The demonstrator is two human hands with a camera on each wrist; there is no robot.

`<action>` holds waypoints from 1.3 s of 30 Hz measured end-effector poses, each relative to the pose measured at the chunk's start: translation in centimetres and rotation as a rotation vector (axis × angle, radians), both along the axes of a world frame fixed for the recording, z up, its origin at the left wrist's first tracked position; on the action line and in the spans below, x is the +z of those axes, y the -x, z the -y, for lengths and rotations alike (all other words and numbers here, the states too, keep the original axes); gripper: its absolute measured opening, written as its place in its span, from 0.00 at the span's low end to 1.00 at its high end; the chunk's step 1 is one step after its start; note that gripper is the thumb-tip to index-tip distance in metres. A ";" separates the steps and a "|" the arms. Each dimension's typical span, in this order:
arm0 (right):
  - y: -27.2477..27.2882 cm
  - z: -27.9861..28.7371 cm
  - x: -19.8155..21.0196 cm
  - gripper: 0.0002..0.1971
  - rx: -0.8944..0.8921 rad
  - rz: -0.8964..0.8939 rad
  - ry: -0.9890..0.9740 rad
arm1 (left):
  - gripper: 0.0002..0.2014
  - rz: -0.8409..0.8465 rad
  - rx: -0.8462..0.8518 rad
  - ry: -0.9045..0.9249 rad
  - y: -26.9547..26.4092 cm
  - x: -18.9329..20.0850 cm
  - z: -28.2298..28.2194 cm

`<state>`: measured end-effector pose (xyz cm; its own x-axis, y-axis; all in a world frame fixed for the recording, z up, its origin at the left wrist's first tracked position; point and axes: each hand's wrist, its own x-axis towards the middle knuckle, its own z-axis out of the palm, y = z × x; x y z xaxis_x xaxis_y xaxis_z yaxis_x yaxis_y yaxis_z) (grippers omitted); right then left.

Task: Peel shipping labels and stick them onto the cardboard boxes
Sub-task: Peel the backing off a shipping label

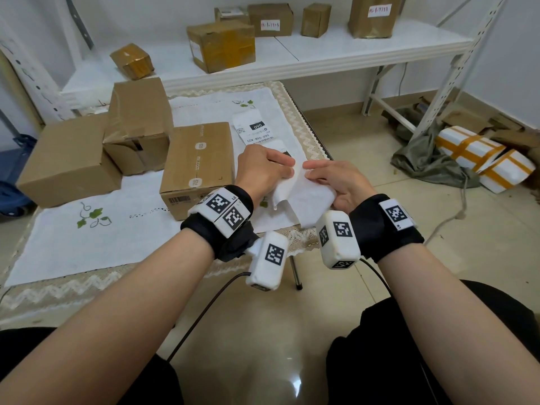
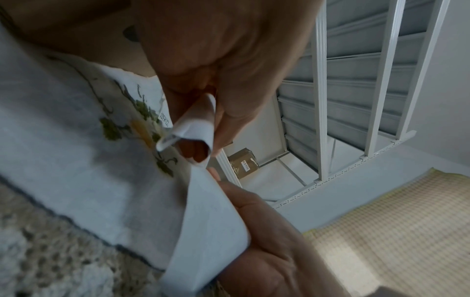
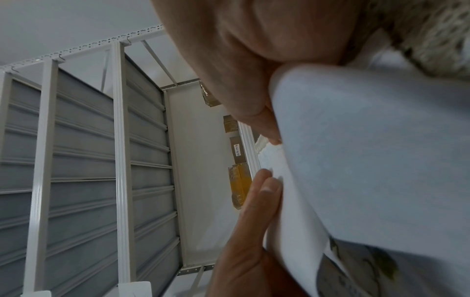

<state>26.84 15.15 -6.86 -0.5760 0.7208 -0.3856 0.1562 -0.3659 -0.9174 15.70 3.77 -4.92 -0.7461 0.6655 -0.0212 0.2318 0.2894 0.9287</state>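
Note:
Both hands hold one white shipping label (image 1: 304,197) above the table's near right corner. My left hand (image 1: 266,171) pinches a curled strip of it (image 2: 193,128), peeled up from the sheet. My right hand (image 1: 336,182) grips the flat part of the label (image 3: 368,160) with thumb and fingers. More printed labels (image 1: 254,127) lie on the cloth behind the hands. A brown cardboard box (image 1: 198,162) with printed logos stands just left of my left hand. Two more plain boxes (image 1: 70,159) sit further left, one stacked and tilted (image 1: 137,112).
The table wears a white embroidered cloth (image 1: 96,229) with a lace border. A white shelf (image 1: 321,51) behind holds several taped boxes, some labelled (image 1: 270,24). White taped parcels (image 1: 482,159) and a dark bag lie on the tiled floor at right.

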 end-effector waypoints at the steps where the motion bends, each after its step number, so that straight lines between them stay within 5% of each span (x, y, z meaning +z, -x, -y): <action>1: 0.0 0.1 0.0 0.11 -0.001 -0.006 -0.013 | 0.08 -0.004 -0.004 -0.001 0.0 0.0 0.0; 12: 0.1 0.2 -0.1 0.15 0.031 -0.009 -0.041 | 0.05 -0.046 -0.020 -0.016 0.0 0.2 0.2; 30: 0.2 0.0 0.1 0.06 -0.013 -0.058 0.019 | 0.07 -0.081 0.019 -0.030 0.1 0.3 0.1; 39: -0.2 0.0 0.0 0.13 0.000 -0.100 0.022 | 0.07 -0.119 0.013 -0.026 0.4 0.0 0.1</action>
